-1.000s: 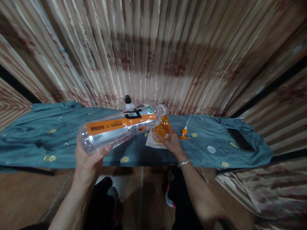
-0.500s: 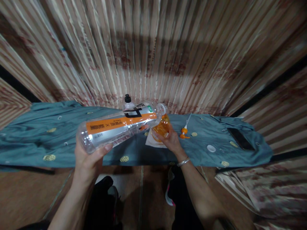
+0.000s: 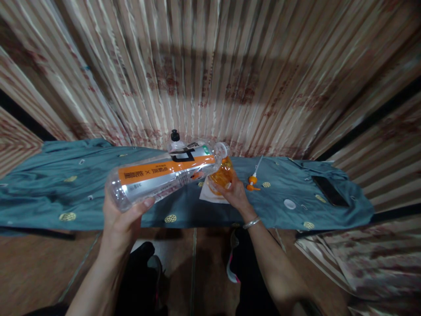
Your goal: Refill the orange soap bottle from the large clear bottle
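Observation:
My left hand [image 3: 126,215] grips the base of a large clear plastic drink bottle [image 3: 164,173] with an orange and silver label. The bottle is tilted nearly level, its neck to the right, over the top of an orange translucent bottle [image 3: 221,177]. Around that orange bottle my right hand [image 3: 236,192] is closed. Below it lies a folded white cloth or tissue [image 3: 207,194]. The clear bottle's neck hides the orange bottle's opening, and I cannot tell whether liquid flows. An orange pump head with a white tube [image 3: 252,180] lies to the right.
A teal patterned cloth [image 3: 184,210] covers the narrow table. Behind the clear bottle stands a small bottle with a black pump top [image 3: 175,136]. A round white disc [image 3: 290,204] and a dark phone [image 3: 330,191] lie on the right. A striped curtain [image 3: 210,79] hangs right behind the table.

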Demonstrator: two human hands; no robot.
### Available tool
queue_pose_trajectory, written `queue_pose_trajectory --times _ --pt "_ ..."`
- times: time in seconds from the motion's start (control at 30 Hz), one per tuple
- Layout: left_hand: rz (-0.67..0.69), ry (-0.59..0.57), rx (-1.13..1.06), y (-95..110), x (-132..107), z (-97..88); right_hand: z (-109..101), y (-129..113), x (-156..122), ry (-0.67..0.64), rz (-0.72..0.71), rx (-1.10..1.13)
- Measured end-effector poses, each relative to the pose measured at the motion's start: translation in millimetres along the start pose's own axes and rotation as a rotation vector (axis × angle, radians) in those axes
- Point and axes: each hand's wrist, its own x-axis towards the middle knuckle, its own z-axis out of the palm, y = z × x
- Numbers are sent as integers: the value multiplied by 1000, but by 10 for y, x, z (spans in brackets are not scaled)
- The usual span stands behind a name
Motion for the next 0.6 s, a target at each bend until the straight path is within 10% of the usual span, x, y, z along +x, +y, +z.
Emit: queue_pose_trajectory --times 0.6 --pt "-71 1 -18 31 1 -8 18 -41 -11 22 18 -4"
